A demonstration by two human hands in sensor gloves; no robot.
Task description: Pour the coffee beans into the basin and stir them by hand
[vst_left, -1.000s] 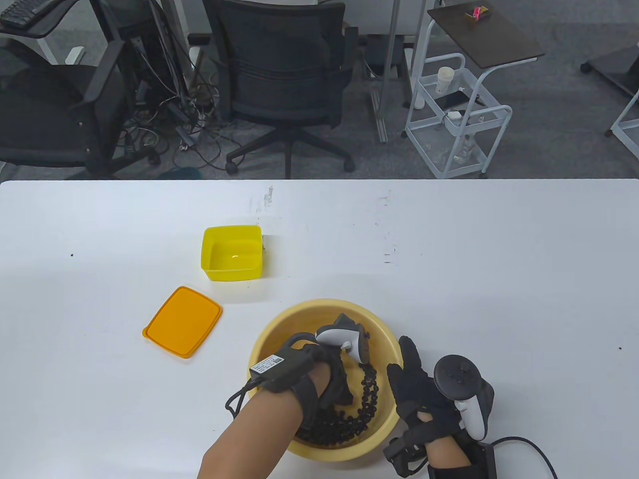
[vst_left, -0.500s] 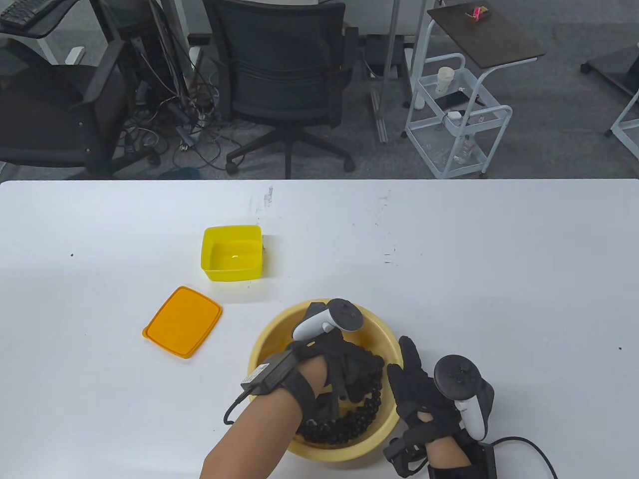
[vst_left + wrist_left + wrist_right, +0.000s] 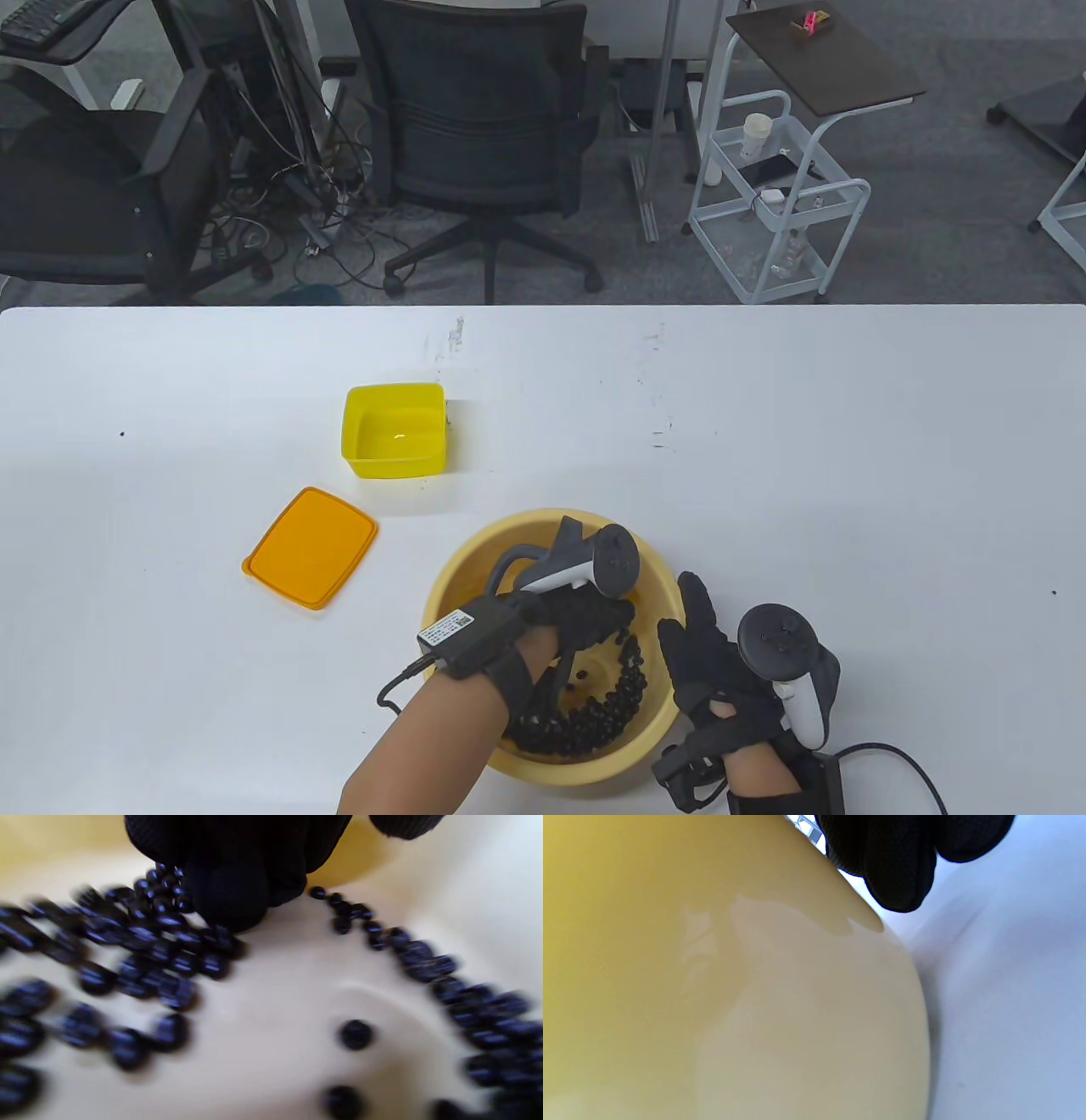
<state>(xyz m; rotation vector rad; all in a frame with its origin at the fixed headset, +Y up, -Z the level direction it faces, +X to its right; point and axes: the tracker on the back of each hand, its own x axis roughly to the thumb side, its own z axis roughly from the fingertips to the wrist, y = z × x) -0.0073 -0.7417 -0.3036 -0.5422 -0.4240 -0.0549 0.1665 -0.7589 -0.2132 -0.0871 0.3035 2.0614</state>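
The left hand (image 3: 585,615) has swept across the basin (image 3: 653,560), its grip loose and holding nothing, scattering the beans (image 3: 607,705) (stirring is underway); the right hand (image 3: 708,658) rests flat against the basin's side on the table (image 3: 848,467).

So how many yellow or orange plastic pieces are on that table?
3. A small yellow box sits toward the far left, its orange lid lies flat nearer and further left, and the round basin is nearest, between both hands.

Glossy plastic basin (image 3: 734,1005), shiny beans (image 3: 178,963)
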